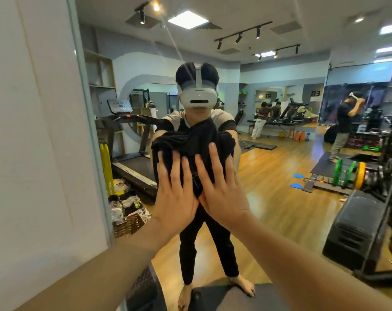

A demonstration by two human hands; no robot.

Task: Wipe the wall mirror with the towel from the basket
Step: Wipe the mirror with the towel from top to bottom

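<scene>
Pressing the bunched black cloth towel (190, 142) flat on the big frameless wall mirror (280, 135), left hand (176, 194) and right hand (222, 189) both flat-fingered, gripping nothing; mid-wipe, so next I'd guess sweep toward 3 o'clock.

Bright, even indoor light. It comes from ceiling fixtures reflected in the wall mirror (280, 153): a square panel light (188, 19) at twelve o'clock, a glaring round spotlight (156, 6) just left of it, and more panels at two o'clock. A pale streak of glare (175, 44) runs down from the spotlight. The wooden floor (273, 176) shines with soft reflections. Shadows are faint. Wide-angle distortion bends lines at the edges, and the forearms at five and seven o'clock look stretched and slightly blurred.
</scene>
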